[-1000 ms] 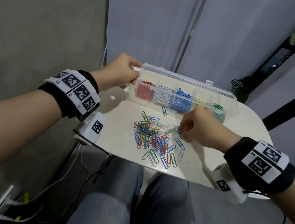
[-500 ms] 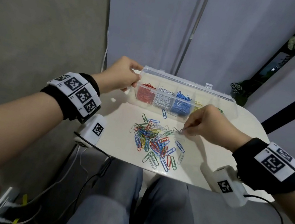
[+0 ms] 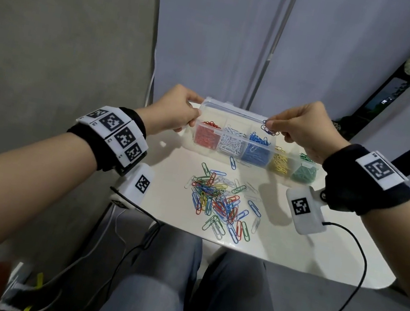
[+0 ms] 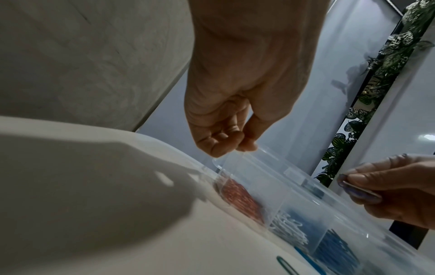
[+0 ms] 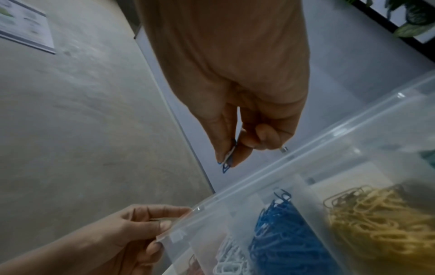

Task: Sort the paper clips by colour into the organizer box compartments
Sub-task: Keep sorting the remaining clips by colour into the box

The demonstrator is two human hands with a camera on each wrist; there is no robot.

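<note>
A clear organizer box (image 3: 236,111) stands at the table's far edge, with red, white, blue, yellow and green clips in separate compartments from left to right. My left hand (image 3: 178,112) grips the box's left end (image 4: 226,161) between thumb and fingers. My right hand (image 3: 299,128) is raised above the blue compartment (image 3: 256,153) and pinches blue paper clips (image 3: 270,130), which stick out below its fingertips in the right wrist view (image 5: 227,163). A mixed pile of coloured clips (image 3: 220,199) lies in the middle of the white table (image 3: 290,252).
One blue clip (image 3: 232,162) lies alone just in front of the box. A black cable (image 3: 360,265) runs from my right wrist unit over the table's near right edge. Grey wall panels rise close behind the box. My knees are under the table's front edge.
My right hand has lifted from the pile with blue clips and moved up and back over the box's blue compartment. The left hand has stayed on the box's left end.
</note>
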